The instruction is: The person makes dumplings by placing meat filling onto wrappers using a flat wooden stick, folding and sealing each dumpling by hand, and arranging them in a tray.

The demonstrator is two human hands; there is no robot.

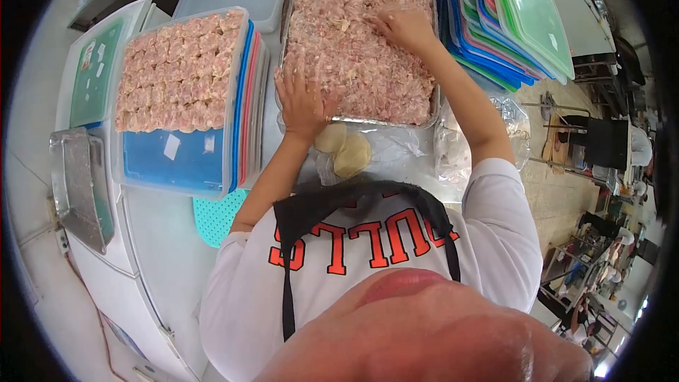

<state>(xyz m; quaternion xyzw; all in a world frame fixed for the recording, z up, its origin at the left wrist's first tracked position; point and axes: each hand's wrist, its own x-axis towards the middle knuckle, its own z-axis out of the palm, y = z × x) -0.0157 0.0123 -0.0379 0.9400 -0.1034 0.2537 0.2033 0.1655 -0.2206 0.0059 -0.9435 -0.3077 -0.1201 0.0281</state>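
A large metal tray (pixel 368 124) full of chopped raw meat mixture (pixel 353 49) lies in front of me. My left hand (pixel 304 102) rests at its near left corner, fingers spread over the edge of the meat. Farther in, toward the right, my right hand (pixel 407 30) has its fingers bent and pressed into the mixture; the fingertips are partly hidden. Below the tray, close to my left wrist, round pale dough wrappers (pixel 352 155) lie on clear plastic (pixel 392 145).
At left, filled dumplings (pixel 180 74) sit in rows on a blue tray (pixel 173 159) atop a stack. Coloured plastic trays (pixel 495 21) are piled at right. A metal pan (pixel 74 177) stands far left, a turquoise perforated basket (pixel 212 219) beside my left arm. People work in the right background.
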